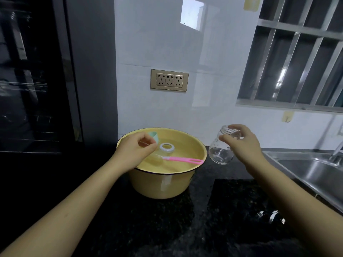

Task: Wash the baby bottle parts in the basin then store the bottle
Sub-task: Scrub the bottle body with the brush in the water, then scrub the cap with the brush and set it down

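A yellow basin [167,184] of water stands on the black counter. In the water float a white bottle ring [166,147], a mint-green cap [154,136] and a pink-handled bottle brush [182,160]. My left hand [133,151] hovers over the basin's left side and pinches a clear, hard-to-see piece, perhaps the teat. My right hand [241,143] holds the clear glass bottle [220,149] by its neck, in the air just right of the basin, with the bottle tilted and its mouth up.
A steel sink [311,171] with a tap lies at the right. A dark glass-fronted cabinet [33,80] stands at the left. A wall socket [169,80] sits on the tiles behind the basin, and a barred window is at upper right.
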The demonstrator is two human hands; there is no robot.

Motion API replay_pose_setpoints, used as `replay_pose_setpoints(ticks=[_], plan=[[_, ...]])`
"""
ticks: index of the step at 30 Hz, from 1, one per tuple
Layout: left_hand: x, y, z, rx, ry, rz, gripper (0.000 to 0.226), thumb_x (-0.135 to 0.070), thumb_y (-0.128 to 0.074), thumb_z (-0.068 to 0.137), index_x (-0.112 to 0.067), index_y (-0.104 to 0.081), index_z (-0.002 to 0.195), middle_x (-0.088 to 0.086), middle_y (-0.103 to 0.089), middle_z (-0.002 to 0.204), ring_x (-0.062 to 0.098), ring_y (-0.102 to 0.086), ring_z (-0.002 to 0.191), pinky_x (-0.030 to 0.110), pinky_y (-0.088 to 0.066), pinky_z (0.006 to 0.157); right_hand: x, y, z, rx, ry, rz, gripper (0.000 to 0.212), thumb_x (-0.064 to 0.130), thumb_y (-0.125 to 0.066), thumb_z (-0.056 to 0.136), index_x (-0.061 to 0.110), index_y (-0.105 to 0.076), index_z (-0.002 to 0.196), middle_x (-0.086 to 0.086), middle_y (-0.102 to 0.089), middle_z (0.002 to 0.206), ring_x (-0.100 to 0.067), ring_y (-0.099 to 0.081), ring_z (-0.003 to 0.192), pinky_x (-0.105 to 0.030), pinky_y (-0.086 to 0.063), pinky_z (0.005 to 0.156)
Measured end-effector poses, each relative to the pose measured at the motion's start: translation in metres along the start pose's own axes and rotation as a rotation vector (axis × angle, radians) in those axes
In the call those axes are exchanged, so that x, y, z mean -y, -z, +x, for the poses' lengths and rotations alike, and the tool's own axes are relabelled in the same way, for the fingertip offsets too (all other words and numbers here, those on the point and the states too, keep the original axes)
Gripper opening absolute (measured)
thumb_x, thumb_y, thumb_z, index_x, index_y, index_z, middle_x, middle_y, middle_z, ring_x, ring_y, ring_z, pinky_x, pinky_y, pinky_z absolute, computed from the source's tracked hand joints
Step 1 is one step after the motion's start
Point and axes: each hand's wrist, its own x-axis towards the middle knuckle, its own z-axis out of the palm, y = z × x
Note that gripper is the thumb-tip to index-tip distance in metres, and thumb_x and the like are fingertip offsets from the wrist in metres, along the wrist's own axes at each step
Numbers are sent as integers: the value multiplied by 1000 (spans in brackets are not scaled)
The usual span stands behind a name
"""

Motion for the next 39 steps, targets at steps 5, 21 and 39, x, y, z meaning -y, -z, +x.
replay_pose_setpoints(ticks=[5,21,39], plan=[[1,-2,-1,16,6,7,7,-17,-66,84,-20,-65,77,-17,-63,77,-6,-56,74,5,-37,61,-20,3,-11,44,-22,-96,39,23,-75,73,24,-60,109,5,-58,101,-15,-56,93,-25,-39,78],[3,-4,1,22,-2,7,6,-16,-66,83,-18,-66,77,-15,-65,80,-3,-58,77,11,-42,67,-63,-10,-38,216,-121,-301,43,22,-77,69,18,-59,108,-3,-65,104,-18,-60,92,-27,-42,77],[7,1,10,8,9,58,4,-18,-67,81,-17,-68,78,-15,-66,79,-2,-59,79,17,-45,73,24,-63,-10,402,166,-322,14,31,-66,81,20,-68,90,5,-67,96,-13,-60,92,-27,-45,79]])
